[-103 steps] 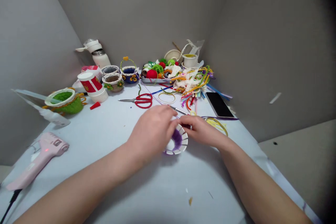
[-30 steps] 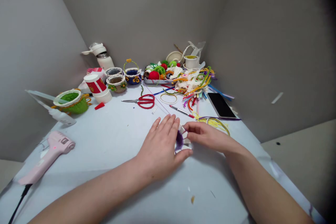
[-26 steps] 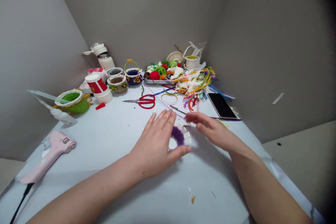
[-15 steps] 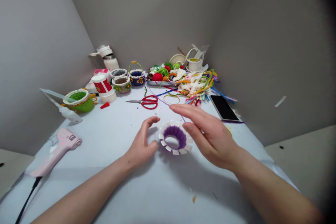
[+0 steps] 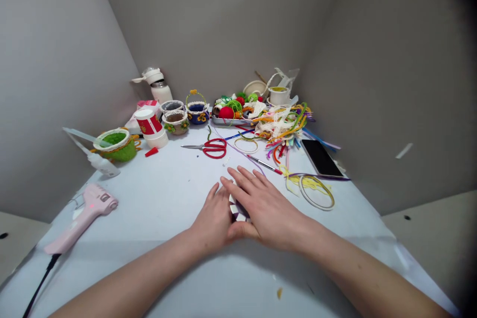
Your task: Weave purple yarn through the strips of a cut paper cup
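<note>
A small paper cup [image 5: 238, 211] with white cut flaps round its rim and purple inside sits on the table, mostly hidden by my hands. My left hand [image 5: 214, 214] curves round its left side, fingers closed against it. Over its top and right side lies my right hand [image 5: 267, 208], fingers stretched out and slightly spread, with the thumb across the near side by my left hand. A thin purple strip [image 5: 238, 150] runs across the table beyond my fingers. Just past them lies a pen [image 5: 264, 164] with a red end.
Red-handled scissors [image 5: 215, 148] lie ahead. At left are a pink glue gun [image 5: 87, 213], a glue bottle [image 5: 104, 164] and a green basket [image 5: 122, 146]. A phone [image 5: 321, 158], hoops [image 5: 316, 193] and yarn pieces [image 5: 279, 124] lie to the right. Small decorated baskets [image 5: 176, 123] stand behind.
My right hand has moved left and down onto the paper cup. My left hand has closed in against its side. The pen and hoops have come into sight.
</note>
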Action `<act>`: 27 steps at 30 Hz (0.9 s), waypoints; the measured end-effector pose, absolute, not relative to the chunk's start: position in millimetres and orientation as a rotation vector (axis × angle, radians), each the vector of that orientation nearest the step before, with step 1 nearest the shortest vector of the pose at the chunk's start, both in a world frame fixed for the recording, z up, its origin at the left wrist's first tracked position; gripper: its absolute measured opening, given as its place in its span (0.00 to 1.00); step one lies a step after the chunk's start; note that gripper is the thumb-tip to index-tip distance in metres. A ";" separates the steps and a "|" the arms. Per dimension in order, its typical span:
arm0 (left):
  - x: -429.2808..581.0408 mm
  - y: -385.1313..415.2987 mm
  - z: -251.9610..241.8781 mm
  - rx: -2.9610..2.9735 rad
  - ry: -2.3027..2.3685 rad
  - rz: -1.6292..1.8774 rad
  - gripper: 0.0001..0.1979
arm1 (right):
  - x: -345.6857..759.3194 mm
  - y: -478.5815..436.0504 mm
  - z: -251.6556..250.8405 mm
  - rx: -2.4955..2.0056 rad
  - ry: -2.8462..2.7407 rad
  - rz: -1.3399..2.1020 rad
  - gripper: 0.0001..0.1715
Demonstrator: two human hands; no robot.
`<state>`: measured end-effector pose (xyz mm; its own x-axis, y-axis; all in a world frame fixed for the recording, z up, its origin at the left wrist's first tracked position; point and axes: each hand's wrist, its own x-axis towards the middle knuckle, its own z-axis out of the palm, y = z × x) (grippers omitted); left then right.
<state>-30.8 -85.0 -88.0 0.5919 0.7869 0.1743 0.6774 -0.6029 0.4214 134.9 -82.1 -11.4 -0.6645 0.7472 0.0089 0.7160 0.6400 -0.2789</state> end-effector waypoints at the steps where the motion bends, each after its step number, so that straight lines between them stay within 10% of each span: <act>1: -31.4 -85.1 -89.1 2.533 1.188 0.492 0.28 | 133.4 -81.9 -12.6 -1.237 -2.739 0.365 0.55; 12: -32.6 -83.9 -101.4 2.604 1.231 0.518 0.13 | 125.8 -82.9 -29.7 -1.261 -2.739 0.196 0.61; 27: -23.2 -86.6 -88.8 2.458 1.338 0.578 0.31 | 134.0 -81.0 -11.3 -1.237 -2.728 0.539 0.68</act>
<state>-23.2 -86.6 -88.8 0.4900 0.8461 0.2100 0.7328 -0.5302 0.4265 134.0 -81.0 -11.3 -0.6654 0.7444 -0.0557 0.7097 0.6076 -0.3566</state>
